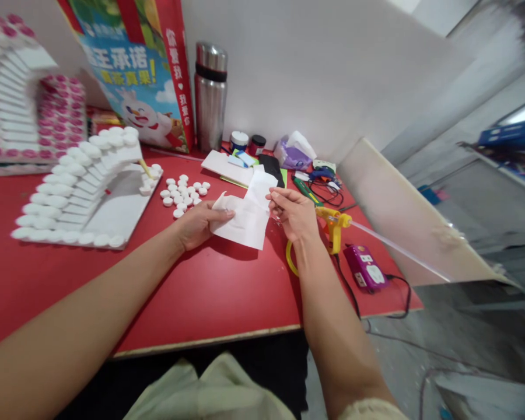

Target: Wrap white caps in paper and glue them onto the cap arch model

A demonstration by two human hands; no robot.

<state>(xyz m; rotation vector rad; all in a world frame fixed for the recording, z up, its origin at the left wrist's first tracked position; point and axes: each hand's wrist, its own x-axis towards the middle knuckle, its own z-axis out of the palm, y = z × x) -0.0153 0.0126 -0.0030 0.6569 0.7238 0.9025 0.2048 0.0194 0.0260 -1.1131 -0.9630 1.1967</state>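
Red tabletop (227, 303) runs back to a pale wall (310, 76), with a steel flask (210, 99) and a printed bag (135, 76) standing at its far side. Over the front half of the table, between 2 bare hands, is a piece of white paper (247, 224), with another white flap (261, 188) rising behind its upper edge; whether these are 1 folded sheet or 2 pieces is unclear.

The left hand (203, 224) grips the paper at its left end, thumb laid on top and the other fingers underneath. The right hand (293, 213) is at the paper's right edge, thumb and forefinger brought together in a pinch; it is not clear whether they hold the edge or something small beside it.

The paper looks thin and limp, its left edge curling up. It should weigh almost nothing, bend readily, and crease or tear if pulled hard. A light pinch close to the margins, with fingers supporting it from below, would probably suit it best.

Small white discs (181, 195) lie loose beyond the left hand, near a white stepped model (83, 192). Past the right wrist are a yellow glue gun (333, 224) and a purple power box (364, 268).
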